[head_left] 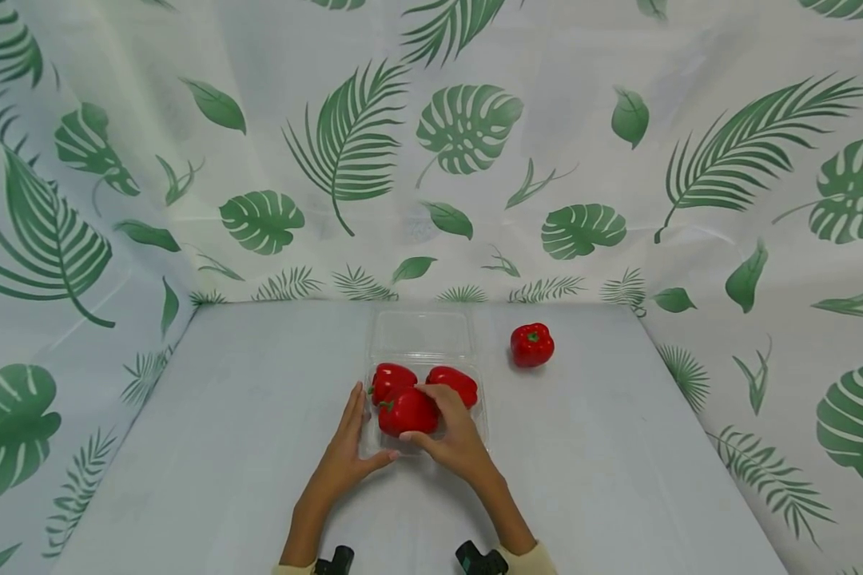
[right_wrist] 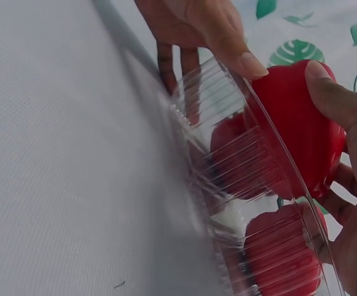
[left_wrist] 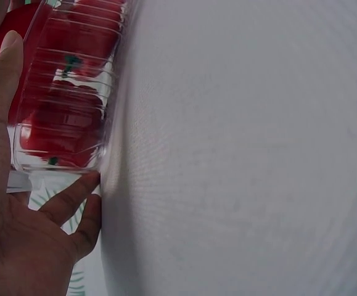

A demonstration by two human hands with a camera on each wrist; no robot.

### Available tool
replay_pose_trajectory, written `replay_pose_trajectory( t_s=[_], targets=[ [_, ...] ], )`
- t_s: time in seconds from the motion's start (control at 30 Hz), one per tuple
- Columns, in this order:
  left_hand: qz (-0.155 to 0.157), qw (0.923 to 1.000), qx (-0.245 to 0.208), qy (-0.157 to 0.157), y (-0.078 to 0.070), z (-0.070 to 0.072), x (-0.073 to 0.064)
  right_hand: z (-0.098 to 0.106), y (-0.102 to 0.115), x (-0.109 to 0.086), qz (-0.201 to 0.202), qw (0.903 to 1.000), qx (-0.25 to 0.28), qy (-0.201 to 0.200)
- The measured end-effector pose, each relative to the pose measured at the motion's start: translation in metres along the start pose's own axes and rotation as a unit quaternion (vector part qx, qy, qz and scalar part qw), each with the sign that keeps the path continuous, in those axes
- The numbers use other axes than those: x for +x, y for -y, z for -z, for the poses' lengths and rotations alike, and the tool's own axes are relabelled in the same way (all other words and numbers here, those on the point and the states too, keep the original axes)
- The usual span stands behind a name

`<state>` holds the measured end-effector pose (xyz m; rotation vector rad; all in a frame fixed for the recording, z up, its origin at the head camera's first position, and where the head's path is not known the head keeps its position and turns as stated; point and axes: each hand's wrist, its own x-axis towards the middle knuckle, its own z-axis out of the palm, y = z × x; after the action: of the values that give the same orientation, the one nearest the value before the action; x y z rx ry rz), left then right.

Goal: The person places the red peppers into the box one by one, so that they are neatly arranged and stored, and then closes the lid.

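Note:
A clear plastic clamshell box lies on the table with its lid folded back behind it. Inside are a red bell pepper at back left and another red bell pepper at back right. My right hand grips a third red bell pepper at the front of the box, thumb on the near side. Fingers spread, my left hand touches the box's left side. In the left wrist view, the left thumb lies along the box's near side.
A loose red bell pepper stands on the white table to the right of the lid. Leaf-patterned sheets wall off the back and both sides. A dark wrist camera sits at each sleeve.

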<state>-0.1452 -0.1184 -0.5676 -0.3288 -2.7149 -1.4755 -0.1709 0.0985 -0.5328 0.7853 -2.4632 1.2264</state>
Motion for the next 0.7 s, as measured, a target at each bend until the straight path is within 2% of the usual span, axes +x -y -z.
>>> replay_pose_trajectory(
  t_s=[0.23, 0.4, 0.53, 0.7],
  targets=[
    [-0.006, 1.0000, 0.000, -0.001, 0.0004, 0.0009, 0.0002, -0.0045, 0.0017, 0.0026, -0.002, 0.9998, -0.017, 0.007],
    [-0.004, 1.0000, -0.008, 0.000, 0.0008, 0.0013, 0.0003, -0.0075, 0.0024, 0.0029, -0.014, 0.9991, -0.023, 0.032],
    [-0.014, 0.9999, -0.009, 0.001, 0.0012, 0.0009, 0.0003, -0.0094, 0.0032, 0.0026, -0.028, 0.9980, -0.028, 0.050],
    [-0.018, 0.9998, -0.004, -0.003, 0.0009, 0.0005, 0.0005, -0.0090, 0.0033, 0.0027, -0.022, 0.9974, -0.039, 0.056]
  ],
)
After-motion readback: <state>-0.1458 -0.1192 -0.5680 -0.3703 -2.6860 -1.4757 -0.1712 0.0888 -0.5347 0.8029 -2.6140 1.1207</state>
